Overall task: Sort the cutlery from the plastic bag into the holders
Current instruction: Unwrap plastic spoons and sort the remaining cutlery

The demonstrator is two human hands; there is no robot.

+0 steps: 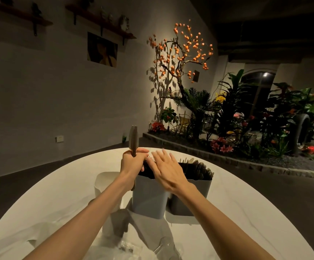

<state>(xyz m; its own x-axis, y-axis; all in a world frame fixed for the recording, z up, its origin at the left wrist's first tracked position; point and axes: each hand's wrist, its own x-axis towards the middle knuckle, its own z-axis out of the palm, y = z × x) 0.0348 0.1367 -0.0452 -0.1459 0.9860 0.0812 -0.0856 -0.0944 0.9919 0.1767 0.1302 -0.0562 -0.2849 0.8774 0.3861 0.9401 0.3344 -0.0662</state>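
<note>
The left hand (131, 163), just left of the frame's centre, is clenched around a small bunch of wooden cutlery (133, 138), held upright so the broad ends stick up above the fist and a short bit of handle shows below the wrist. Just beside it, the right hand (164, 168) is flat and relaxed, fingers straight and spread, palm down over the dark cutlery that fills the middle holder (149, 196); whether the palm actually touches those pieces cannot be told. That holder is a tall grey container at the centre of the frame. Touching it on the right stands a second grey holder (199, 192), packed with more dark cutlery whose tops show above its rim. To the left, partly hidden behind the left forearm, is a third holder (103, 182), pale and seemingly with nothing showing above its rim. All three stand on a round white table (236, 212) that fills the lower half of the frame. At the bottom centre, between the two forearms, lies a crumpled clear plastic bag (133, 246) with some small dark pieces inside, too blurred to identify. Beyond the table, in the right half of the frame, a planted bed (246, 128) holds green leaves and red flowers, and a bare branch with orange fruits (182, 51) rises against the lit wall. In the upper left, wooden shelves (99, 23) and a picture (102, 49) hang on the dim wall.
</note>
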